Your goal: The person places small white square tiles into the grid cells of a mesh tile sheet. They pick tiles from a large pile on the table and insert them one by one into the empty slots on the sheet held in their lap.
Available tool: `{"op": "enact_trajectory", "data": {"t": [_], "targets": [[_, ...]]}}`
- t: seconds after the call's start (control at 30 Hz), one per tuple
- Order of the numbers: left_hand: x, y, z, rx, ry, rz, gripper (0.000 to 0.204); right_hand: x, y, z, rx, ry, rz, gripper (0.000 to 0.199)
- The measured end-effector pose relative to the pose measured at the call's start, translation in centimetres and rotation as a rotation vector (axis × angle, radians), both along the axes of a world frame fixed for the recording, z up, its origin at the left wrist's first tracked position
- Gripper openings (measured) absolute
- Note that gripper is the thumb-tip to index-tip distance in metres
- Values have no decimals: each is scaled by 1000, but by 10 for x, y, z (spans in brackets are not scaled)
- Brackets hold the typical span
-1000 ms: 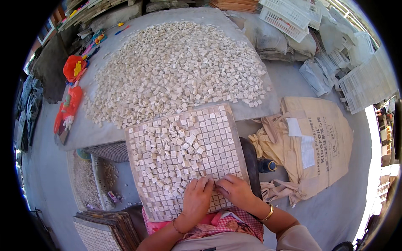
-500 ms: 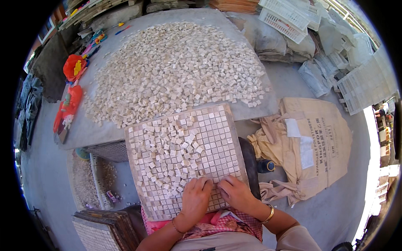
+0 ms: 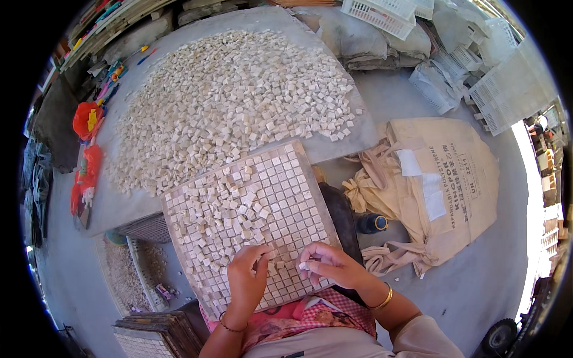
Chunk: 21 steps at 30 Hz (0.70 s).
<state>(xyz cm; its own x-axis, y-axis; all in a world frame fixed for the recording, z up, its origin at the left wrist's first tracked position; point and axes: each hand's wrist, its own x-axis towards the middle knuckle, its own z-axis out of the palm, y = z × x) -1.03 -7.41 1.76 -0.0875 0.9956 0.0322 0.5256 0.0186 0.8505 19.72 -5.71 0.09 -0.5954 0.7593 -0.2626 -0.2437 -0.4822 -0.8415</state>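
A square gridded tray [image 3: 327, 225] rests tilted across my lap. Small white stone tiles sit in many of its cells, and a loose heap of tiles [image 3: 239, 206] covers its left and middle part. My right hand [image 3: 331, 265], with a gold bangle on the wrist, pinches one small stone tile [image 3: 305, 265] just above the lower right of the grid. On the lower middle of the tray, my left hand [image 3: 246, 274] has its fingers curled toward the thumb beside some loose tiles. Whatever lies between those fingertips is hard to make out.
Beyond the tray a grey table [image 3: 358, 128] bears a broad tile pile [image 3: 239, 95], with red bags [image 3: 89, 167] at its left edge. To the right lie a tan sack [image 3: 465, 179] and a dark bottle [image 3: 373, 224]. Stacked tile boards [image 3: 161, 334] stand at lower left.
My hands have moved apart from close together over the grid. A tile now shows in my right fingertips. The whole view has shifted, the tray appearing further left.
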Motion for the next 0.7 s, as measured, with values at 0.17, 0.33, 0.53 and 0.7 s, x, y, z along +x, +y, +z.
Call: {"op": "enact_trajectory", "data": {"t": [0.17,0.33,0.53,0.7], "targets": [[-15,-18,5,-111,-131,88,9,-18,15,-4,758,-506,63,13],[-29,-34,-2,-119,-187,127,9,-35,16,-1,1127,-849,124,19],[-34,-35,4,-140,-351,169,10,-44,8,10,1227,-1030,204,21],[-42,-41,-5,-87,-371,158,9,-55,1,23,1289,-1102,288,24]]}}
